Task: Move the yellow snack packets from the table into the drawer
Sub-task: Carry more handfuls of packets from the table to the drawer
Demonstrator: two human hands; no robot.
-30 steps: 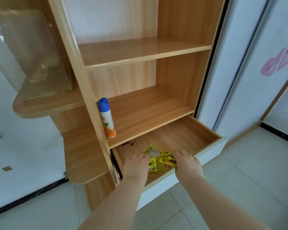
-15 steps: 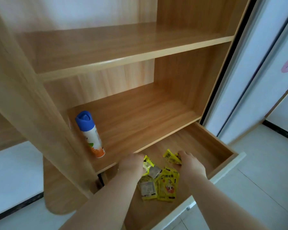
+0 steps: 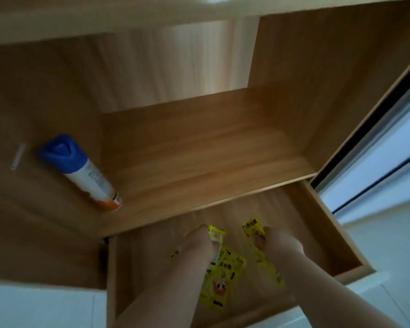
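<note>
Several yellow snack packets (image 3: 220,280) lie inside the open wooden drawer (image 3: 327,223) below the shelf. My left hand (image 3: 199,247) is down in the drawer with its fingers on one yellow packet (image 3: 216,235). My right hand (image 3: 277,245) is beside it, fingers pinching another yellow packet (image 3: 252,227) that runs back under the wrist. Both forearms cover part of the packets. The picture is blurred.
A spray can with a blue cap (image 3: 81,171) stands on the wooden shelf (image 3: 199,162) just above the drawer, at the left. The cabinet's side wall (image 3: 329,79) rises at the right, with a white sliding door (image 3: 388,150) beyond. White floor tiles lie below.
My head has moved closer and lower toward the drawer. Both hands have pushed deeper into it and the packets have spread apart, one under each hand.
</note>
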